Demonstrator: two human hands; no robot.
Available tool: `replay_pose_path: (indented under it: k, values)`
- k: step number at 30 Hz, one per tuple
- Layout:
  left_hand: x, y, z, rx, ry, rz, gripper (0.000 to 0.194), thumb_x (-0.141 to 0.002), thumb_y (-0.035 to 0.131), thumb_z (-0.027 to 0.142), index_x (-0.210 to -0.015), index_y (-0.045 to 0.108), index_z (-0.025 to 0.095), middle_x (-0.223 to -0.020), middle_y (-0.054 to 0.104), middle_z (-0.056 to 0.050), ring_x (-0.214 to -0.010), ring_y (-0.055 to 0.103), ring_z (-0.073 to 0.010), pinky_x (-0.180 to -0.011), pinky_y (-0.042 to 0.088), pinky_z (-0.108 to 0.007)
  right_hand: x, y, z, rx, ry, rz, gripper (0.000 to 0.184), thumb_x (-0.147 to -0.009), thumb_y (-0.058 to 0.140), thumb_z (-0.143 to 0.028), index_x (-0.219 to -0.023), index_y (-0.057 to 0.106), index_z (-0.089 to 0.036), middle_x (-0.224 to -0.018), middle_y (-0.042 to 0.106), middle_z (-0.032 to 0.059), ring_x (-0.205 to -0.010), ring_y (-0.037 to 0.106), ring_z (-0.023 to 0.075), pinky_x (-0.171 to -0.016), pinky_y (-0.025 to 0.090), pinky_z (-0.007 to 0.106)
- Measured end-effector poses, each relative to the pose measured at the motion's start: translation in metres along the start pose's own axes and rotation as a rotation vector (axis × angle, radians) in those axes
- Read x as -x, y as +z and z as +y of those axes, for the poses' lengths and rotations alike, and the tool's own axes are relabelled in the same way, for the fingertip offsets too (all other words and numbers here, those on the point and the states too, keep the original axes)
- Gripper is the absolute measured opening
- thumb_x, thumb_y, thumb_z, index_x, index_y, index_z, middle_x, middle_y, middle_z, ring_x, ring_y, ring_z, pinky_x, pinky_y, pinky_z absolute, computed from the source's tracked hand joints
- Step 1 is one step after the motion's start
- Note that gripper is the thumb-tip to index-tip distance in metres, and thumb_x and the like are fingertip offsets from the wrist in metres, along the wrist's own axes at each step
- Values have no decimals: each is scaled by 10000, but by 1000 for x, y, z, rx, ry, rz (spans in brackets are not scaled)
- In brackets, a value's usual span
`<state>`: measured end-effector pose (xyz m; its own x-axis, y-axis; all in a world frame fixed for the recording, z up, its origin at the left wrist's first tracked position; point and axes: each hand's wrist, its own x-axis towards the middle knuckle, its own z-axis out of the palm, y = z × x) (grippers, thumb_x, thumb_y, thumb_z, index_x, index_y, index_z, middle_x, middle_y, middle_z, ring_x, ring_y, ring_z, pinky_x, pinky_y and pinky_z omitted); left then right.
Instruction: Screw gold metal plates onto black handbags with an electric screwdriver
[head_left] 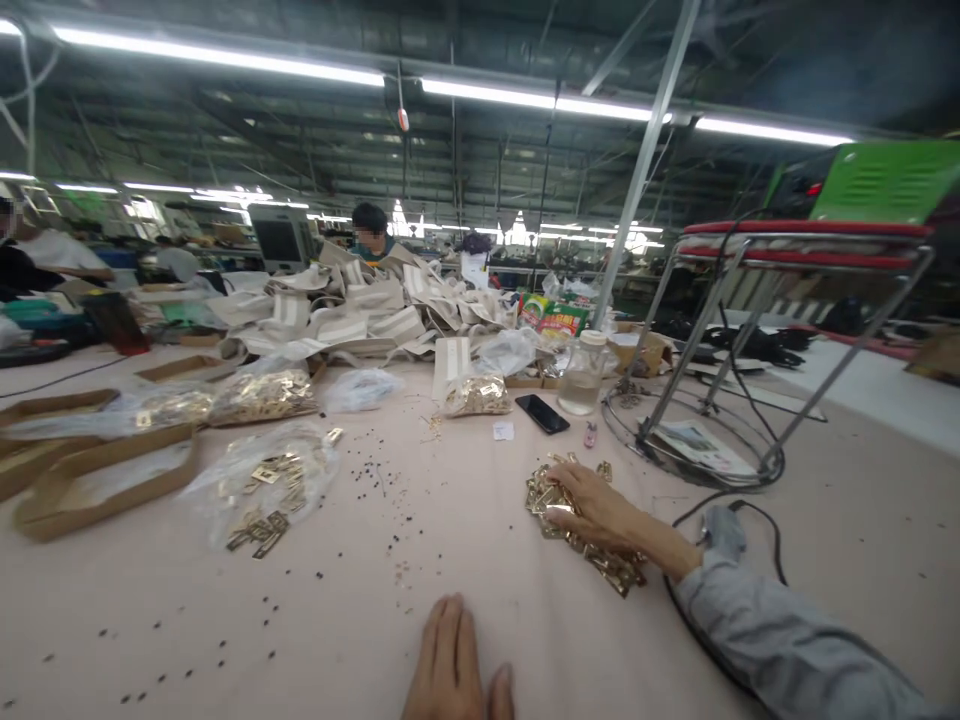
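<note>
My right hand (592, 508) lies on a pile of small gold metal clasps (600, 560) on the pale table, its fingers curled over the pieces at the pile's left end. A grey sleeve covers that arm. My left hand (450, 665) rests flat on the table at the bottom edge, fingers stretched out and holding nothing. A clear plastic bag of the same gold clasps (262, 490) lies open to the left, with some spilled beside it. Tiny dark bits (367, 478) are scattered across the cloth between the bag and my hands.
More bags of gold pieces (259, 395) and cardboard trays (90, 480) lie at the left. A black phone (541, 413), a clear jar (582, 375) and an overturned metal stool (720, 400) stand beyond my right hand. Striped fabric pieces (375, 310) are heaped at the back, where a person sits.
</note>
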<state>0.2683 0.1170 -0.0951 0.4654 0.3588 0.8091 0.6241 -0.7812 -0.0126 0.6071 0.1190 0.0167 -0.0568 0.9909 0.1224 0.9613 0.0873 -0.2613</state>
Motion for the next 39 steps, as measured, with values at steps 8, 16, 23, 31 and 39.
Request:
replay_pose_path:
  k: [8, 16, 23, 31, 39]
  values:
    - [-22, -44, 21, 55, -178, -193, 402, -916, 541, 202, -1264, 619, 17, -1293, 665, -232, -1238, 613, -337, -1032, 580, -451, 2, -12, -14, 46, 115, -50, 581, -896, 616, -664, -1250, 594, -204, -1203, 633, 140, -1087, 588, 301, -981, 446, 438]
    - [-36, -64, 24, 193, -279, -316, 368, -939, 493, 157, -1220, 653, -19, -1272, 652, -239, -1255, 577, -342, -1125, 499, -495, 16, 15, -41, 183, 305, 163, 594, -934, 579, -647, -1254, 604, -147, -1287, 600, 184, -1205, 526, 321, -1065, 363, 432]
    - [-35, -63, 22, 200, -266, -282, 333, -947, 495, 161, -1193, 651, -2, -1232, 647, -219, -1233, 574, -330, -1111, 503, -492, 33, 32, -67, 270, 335, 341, 522, -956, 549, -647, -1188, 637, -187, -1274, 607, 157, -1207, 503, 322, -1058, 380, 463]
    - [-36, -66, 25, 197, -273, -254, 330, -952, 506, 163, -1213, 621, -3, -1239, 646, -228, -1219, 580, -338, -1076, 531, -511, 44, 44, -85, 351, 349, 454, 561, -980, 452, -671, -1318, 616, -255, -1407, 542, 146, -1304, 434, 364, -1105, 328, 546]
    - [-37, -85, 22, 310, -212, -51, 248, -953, 549, 160, -1182, 596, 76, -1184, 666, -207, -1168, 623, -314, -1001, 599, -514, 53, 40, -87, 288, 303, 432, 409, -1012, 428, -451, -1275, 649, -229, -1317, 593, 152, -1285, 453, 350, -1206, 181, 582]
